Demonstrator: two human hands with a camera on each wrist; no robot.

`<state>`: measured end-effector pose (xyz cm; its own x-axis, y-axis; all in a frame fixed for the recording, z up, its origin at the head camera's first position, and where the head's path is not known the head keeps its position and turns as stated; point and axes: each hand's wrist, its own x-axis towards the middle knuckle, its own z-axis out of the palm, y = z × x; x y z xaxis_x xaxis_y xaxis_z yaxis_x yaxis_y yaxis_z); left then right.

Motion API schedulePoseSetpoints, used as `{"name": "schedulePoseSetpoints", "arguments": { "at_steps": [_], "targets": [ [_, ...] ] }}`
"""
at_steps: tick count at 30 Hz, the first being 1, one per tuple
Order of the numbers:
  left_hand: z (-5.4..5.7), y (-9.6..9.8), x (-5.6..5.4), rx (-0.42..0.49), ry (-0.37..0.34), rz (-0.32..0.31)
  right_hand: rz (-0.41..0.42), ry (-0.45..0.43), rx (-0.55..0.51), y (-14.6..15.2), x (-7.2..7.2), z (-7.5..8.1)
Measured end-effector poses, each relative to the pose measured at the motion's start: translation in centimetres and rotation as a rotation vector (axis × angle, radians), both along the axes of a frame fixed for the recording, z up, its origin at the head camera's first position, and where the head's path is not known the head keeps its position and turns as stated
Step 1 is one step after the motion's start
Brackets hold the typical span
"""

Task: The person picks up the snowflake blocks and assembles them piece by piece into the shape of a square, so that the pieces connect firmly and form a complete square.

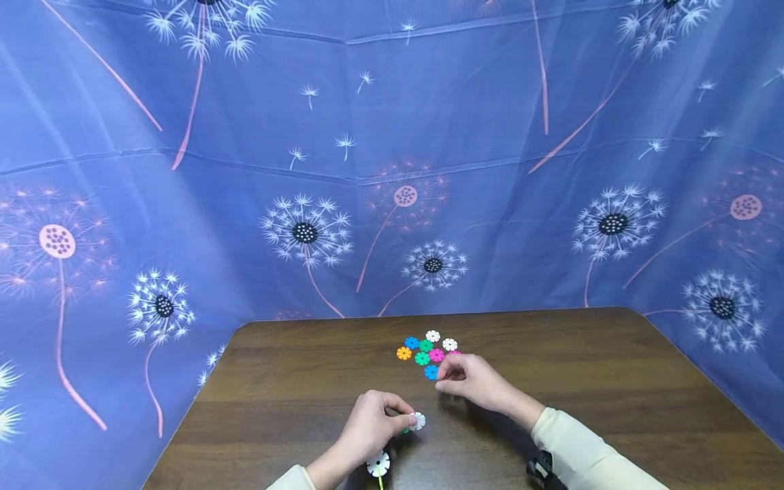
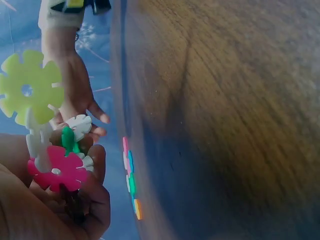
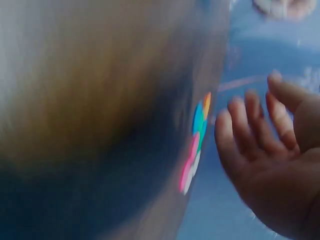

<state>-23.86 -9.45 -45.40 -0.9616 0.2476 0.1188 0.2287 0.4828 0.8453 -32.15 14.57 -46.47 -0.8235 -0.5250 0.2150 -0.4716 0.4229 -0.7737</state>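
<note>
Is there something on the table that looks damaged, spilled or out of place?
No, nothing stands out. The loose discs lie grouped on the table, the left hand holds several joined discs, and no breakage or spill is visible.

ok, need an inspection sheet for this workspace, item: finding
Surface: wood-grain table.
Job's things: loose discs in orange, blue, green, white and pink, grouped toward the far edge; slotted discs in white, pink, green and yellow-green, at the left hand.
Clutter: nothing seen.
Hands: left holds the slotted discs; right hand is by the loose discs, no disc seen in it.
Cables: nothing seen.
Surroundings: blue dandelion-print cloth behind and at both sides; dark device at the right wrist.
</note>
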Motion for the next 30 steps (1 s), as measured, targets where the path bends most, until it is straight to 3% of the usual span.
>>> {"name": "schedulePoseSetpoints", "arguments": {
  "at_steps": [6,11,16,20,27,30],
  "targets": [
    [0.2,-0.2,0.1,0.001,0.003,0.009,-0.316,0.178,0.204,1.6,-4.3,-1.2],
    [0.1,-0.1,0.1,-0.003,0.006,0.018,-0.377,0.199,0.347,1.6,-5.6,-2.3],
    [0.0,-0.2,0.0,0.007,0.005,0.015,-0.361,0.210,0.393,1.2,-5.5,-2.6],
    [0.0,-0.4,0.0,0.009,-0.001,0.025,-0.316,0.165,0.342,1.1,-4.7,-2.6],
    [0.1,-0.5,-0.1,0.007,0.007,0.027,-0.062,0.096,0.247,1.6,-2.1,-2.0],
    [0.1,-0.4,-0.2,0.002,0.005,0.028,0.041,-0.042,0.157,1.5,-0.6,-1.6]
  ]
}}
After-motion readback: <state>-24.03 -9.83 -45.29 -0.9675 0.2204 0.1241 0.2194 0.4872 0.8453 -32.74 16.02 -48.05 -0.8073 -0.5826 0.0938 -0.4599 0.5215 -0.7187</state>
